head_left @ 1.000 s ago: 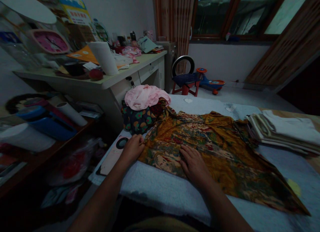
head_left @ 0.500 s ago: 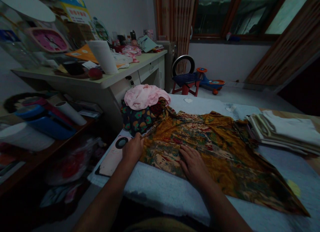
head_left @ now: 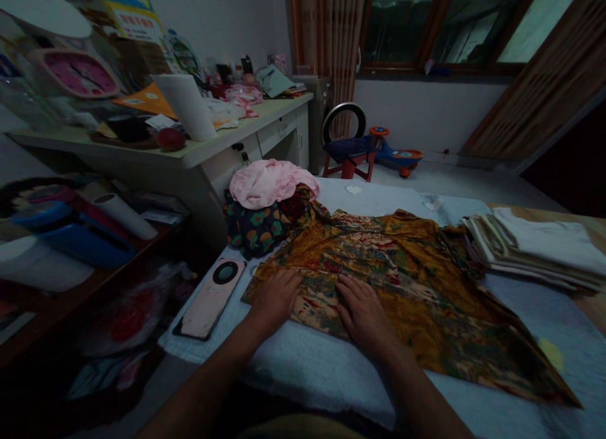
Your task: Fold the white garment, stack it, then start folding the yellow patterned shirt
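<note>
A mustard-brown patterned garment point(head_left: 426, 287) lies spread over the light blue cloth point(head_left: 303, 357) that covers the table. My left hand point(head_left: 278, 297) rests flat on its near left part, fingers stretched out. Beside it, my right hand point(head_left: 362, 306) lies on the fabric with the fingers extended and slightly apart. To the left of my left hand is a phone in a pale pink case point(head_left: 208, 306), its round camera facing up. Behind the garment's left edge sit a bunched dark patterned cloth point(head_left: 255, 229) and a pink cloth point(head_left: 269, 183) on top.
A stack of folded clothes point(head_left: 544, 243) stands at the right. On the left are a desk point(head_left: 237, 133) with a pink clock point(head_left: 78, 73) and a low shelf point(head_left: 118, 269) holding several things. A red stool point(head_left: 349, 168) and a ride-on toy point(head_left: 402, 155) stand beyond the table.
My left hand has let go of the garment's left edge, moved right and flattened onto the fabric. That edge now lies down, and the phone is fully uncovered. My right hand stays put.
</note>
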{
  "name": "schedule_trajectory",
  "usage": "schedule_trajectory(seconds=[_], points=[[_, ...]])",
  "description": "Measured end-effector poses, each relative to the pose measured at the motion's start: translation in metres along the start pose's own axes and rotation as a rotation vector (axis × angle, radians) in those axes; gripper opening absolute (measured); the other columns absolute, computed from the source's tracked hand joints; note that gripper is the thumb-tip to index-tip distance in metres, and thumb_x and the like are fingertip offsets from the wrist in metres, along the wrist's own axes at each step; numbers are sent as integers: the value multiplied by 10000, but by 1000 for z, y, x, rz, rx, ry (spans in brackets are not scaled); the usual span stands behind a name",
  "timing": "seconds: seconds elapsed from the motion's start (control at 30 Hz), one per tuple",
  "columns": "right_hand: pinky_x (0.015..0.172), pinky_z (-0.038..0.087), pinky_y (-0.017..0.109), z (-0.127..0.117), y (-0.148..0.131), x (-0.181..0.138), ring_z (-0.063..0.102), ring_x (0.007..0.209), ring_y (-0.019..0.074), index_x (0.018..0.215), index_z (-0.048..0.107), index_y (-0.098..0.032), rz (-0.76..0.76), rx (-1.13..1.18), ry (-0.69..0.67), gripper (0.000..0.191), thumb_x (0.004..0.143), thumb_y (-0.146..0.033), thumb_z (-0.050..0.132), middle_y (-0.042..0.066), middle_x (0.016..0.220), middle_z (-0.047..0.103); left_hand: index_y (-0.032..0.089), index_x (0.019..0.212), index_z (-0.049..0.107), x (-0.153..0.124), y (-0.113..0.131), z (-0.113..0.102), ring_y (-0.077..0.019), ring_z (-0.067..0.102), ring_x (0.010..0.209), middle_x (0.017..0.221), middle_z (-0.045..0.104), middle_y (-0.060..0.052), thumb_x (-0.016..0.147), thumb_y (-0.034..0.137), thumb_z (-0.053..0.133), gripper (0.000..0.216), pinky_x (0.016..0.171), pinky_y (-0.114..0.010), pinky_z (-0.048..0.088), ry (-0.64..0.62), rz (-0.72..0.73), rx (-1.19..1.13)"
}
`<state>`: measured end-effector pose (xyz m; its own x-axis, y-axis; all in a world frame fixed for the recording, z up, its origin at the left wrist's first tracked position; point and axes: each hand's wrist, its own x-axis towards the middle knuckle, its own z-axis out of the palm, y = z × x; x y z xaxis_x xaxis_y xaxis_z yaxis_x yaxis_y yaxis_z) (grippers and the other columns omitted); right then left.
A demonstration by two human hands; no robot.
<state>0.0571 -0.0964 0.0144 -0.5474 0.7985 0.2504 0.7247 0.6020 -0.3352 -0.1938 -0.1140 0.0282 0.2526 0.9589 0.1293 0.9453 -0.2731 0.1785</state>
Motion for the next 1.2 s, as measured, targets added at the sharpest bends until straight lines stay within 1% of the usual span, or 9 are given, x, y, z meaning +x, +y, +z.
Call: schedule_trajectory(seconds=[0.1, 0.27, 0.43, 0.6, 0.73, 0.93, 1.07, 1.13, 1.2], points=[[1134, 358, 501, 0, 0, 0, 448, 1351, 269, 1358, 557, -183, 2, 1, 2, 418, 949, -243, 496, 101, 1449, 528, 206, 1290, 564, -5, -3, 10, -254, 520, 1232, 1346, 583, -90, 952, 221, 470, 351, 1045, -426, 439, 38, -13, -11], [1129, 367, 500, -1, 0, -1, 451, 1349, 268, 1369, 551, -192, -6, 13, 10, 428, 949, -244, 491, 101, 1451, 526, 219, 1421, 479, -15, -13, 13, -294, 373, 1411, 1501, 465, -99, 962, 319, 478, 469, 1146, -494, 335, 41, -87, 31], [1135, 361, 506, 0, 2, -1, 441, 1363, 264, 1374, 551, -205, -6, 19, 12, 436, 943, -231, 489, 103, 1450, 526, 233, 1479, 420, -18, -19, 14, -327, 277, 1467, 1561, 386, -105, 951, 431, 500, 569, 1170, -530, 272, 17, -141, 70], [1137, 359, 508, 1, 2, 1, 418, 1381, 272, 1379, 538, -189, 3, 36, -16, 453, 929, -231, 501, 103, 1469, 507, 242, 1484, 409, -8, -5, 15, -291, 278, 1473, 1584, 350, -87, 964, 361, 477, 538, 1182, -509, 252, 22, -50, 63], [1154, 332, 518, -7, 3, -8, 353, 1423, 271, 1383, 521, -170, 16, 20, 11, 459, 928, -207, 482, 113, 1504, 460, 244, 1506, 369, -2, 6, 21, -263, 279, 1475, 1587, 345, -80, 977, 441, 452, 571, 1178, -476, 276, -35, 64, 19], [1069, 429, 477, -29, 25, -50, 506, 1251, 273, 1294, 591, -198, 159, -52, 96, 390, 921, -199, 475, 127, 1362, 563, 271, 1515, 356, -4, 1, 26, -269, 286, 1473, 1585, 349, -80, 970, 488, 448, 594, 1178, -480, 274, -28, 79, 22], [1018, 461, 486, -33, 45, -71, 540, 1168, 286, 1235, 623, -195, 283, -122, 155, 342, 926, -212, 478, 134, 1254, 601, 238, 1451, 460, 3, 20, 19, -300, 306, 1461, 1563, 386, -98, 955, 330, 468, 504, 1170, -536, 282, -13, 87, 11], [1031, 452, 494, -32, 49, -76, 533, 1187, 293, 1237, 621, -189, 292, -133, 167, 341, 925, -223, 486, 139, 1261, 598, 241, 1429, 481, 10, 40, 17, -262, 314, 1461, 1563, 391, -76, 957, 238, 429, 475, 1188, -505, 275, -10, 193, -45], [1062, 431, 500, -29, 50, -79, 512, 1237, 293, 1274, 601, -196, 284, -131, 162, 367, 925, -227, 492, 135, 1314, 580, 261, 1442, 458, 17, 60, 19, -227, 326, 1457, 1569, 383, -48, 977, 251, 410, 468, 1186, -460, 303, -38, 300, -104]])
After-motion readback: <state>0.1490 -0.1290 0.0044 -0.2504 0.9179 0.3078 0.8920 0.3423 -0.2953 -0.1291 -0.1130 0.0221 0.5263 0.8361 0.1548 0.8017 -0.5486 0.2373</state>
